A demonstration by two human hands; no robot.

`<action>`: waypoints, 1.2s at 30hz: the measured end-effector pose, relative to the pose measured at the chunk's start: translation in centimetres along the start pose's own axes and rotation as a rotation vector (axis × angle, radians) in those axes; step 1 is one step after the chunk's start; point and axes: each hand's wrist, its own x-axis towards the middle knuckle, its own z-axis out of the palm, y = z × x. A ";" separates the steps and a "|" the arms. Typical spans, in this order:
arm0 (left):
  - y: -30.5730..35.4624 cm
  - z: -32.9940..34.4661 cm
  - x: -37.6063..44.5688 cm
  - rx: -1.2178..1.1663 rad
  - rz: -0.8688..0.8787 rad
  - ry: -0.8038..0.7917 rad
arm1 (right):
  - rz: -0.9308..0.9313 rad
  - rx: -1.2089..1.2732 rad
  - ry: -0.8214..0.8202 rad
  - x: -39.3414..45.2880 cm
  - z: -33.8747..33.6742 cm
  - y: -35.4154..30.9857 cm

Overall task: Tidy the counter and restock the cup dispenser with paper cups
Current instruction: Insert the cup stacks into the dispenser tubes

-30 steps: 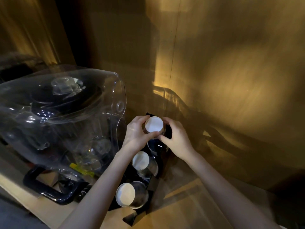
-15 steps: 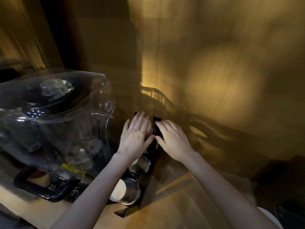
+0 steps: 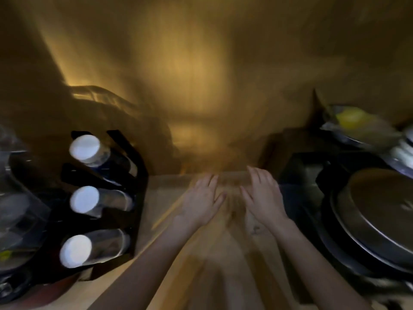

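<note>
Left hand [image 3: 202, 201], right hand [image 3: 263, 198] — empty, fingers spread.

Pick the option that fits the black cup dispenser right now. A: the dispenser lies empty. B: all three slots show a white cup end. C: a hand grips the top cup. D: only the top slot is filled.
B: the cup dispenser shows three white cup ends, top, middle and bottom, and both hands are off it.

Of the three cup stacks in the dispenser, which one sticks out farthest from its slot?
The top stack, farthest from the person: its white end stands out above the black dispenser, showing a printed cup side. The middle stack and bottom stack sit deeper.
</note>
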 end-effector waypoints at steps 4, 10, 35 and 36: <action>3.6 3.3 1.1 -0.087 -0.045 -0.128 | 0.273 0.082 -0.072 -2.7 0.6 4.2; 6.0 6.5 2.2 -0.260 -0.216 -0.251 | 0.579 0.293 -0.210 -4.0 2.8 6.1; -3.9 -4.7 -6.5 -1.666 -0.551 -0.074 | 0.022 1.124 -0.173 -4.3 0.6 -7.1; -4.4 -5.0 -7.5 -1.637 -0.510 -0.016 | 0.029 1.147 -0.184 -4.5 0.7 -7.7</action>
